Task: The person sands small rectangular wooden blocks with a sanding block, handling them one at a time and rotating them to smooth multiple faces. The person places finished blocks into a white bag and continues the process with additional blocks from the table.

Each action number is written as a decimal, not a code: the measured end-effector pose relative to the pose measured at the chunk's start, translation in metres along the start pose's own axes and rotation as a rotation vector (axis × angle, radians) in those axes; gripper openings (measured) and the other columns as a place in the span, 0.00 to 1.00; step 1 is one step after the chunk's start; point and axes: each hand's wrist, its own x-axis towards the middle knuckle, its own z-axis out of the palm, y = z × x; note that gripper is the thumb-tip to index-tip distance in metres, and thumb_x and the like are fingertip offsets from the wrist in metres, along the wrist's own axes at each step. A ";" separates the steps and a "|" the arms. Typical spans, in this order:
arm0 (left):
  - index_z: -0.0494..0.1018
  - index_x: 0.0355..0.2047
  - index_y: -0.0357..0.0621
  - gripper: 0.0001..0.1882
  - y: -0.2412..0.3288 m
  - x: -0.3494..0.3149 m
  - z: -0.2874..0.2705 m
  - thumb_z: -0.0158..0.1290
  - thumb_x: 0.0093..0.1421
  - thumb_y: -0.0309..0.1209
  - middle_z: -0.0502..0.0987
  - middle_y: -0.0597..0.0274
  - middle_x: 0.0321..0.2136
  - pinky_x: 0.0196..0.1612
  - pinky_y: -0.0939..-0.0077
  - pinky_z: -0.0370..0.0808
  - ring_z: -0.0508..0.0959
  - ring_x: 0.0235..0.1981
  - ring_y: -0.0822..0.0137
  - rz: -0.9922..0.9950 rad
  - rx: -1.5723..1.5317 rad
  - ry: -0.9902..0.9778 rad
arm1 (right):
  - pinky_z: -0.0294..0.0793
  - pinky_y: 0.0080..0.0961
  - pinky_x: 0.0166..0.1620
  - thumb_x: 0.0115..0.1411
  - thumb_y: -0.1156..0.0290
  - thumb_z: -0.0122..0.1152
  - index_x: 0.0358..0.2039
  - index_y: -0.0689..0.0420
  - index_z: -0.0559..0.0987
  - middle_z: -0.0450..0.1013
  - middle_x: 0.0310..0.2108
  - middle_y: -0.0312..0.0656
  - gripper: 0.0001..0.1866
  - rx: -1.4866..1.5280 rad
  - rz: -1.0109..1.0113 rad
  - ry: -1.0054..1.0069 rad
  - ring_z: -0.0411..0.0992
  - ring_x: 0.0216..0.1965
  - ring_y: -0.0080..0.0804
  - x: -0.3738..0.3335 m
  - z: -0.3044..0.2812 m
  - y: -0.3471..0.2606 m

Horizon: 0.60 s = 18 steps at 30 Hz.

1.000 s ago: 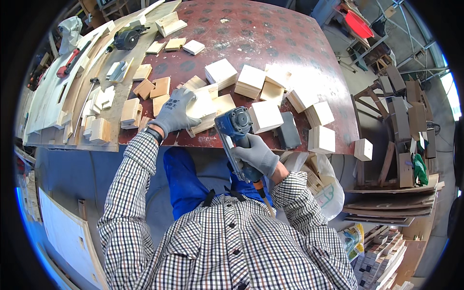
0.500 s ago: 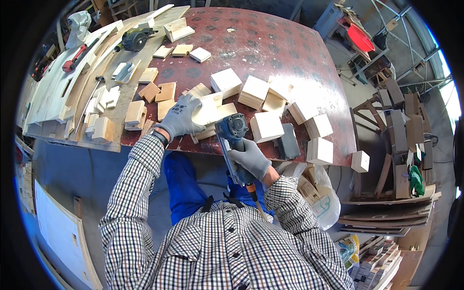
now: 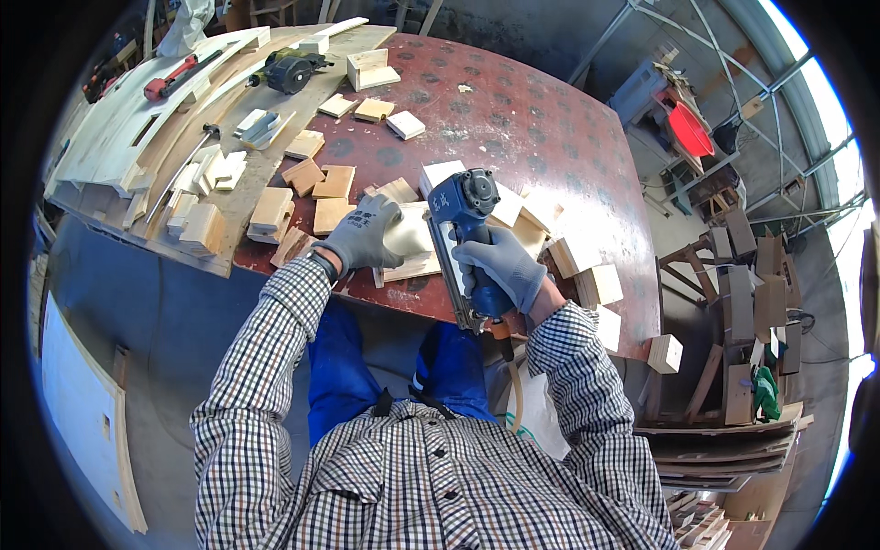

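Right hand (image 3: 502,264), gray glove, grip wrapped tight around handle of blue nail gun (image 3: 458,197), tan hose (image 3: 518,394) hanging off handle end. Gun's up above near edge of dark red table (image 3: 550,101), just right of pale wood block (image 3: 414,266). Left hand (image 3: 367,235), gloved too, touching block's left end; can't tell if grip's clamped. Loose blocks (image 3: 270,209) scattered left, black-and-green power tool (image 3: 291,71) beyond them.

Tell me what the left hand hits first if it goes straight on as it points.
Likely the pale wooden block just right of the left hand. They look close enough to be touching, but depth is unclear from this one view.
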 end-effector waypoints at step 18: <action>0.71 0.45 0.47 0.33 -0.001 -0.004 0.008 0.76 0.43 0.43 0.72 0.50 0.47 0.60 0.54 0.72 0.72 0.55 0.45 0.124 -0.073 0.148 | 0.78 0.24 0.35 0.60 0.59 0.69 0.40 0.60 0.83 0.79 0.31 0.38 0.17 -0.249 0.162 -0.078 0.77 0.28 0.24 0.023 0.004 -0.026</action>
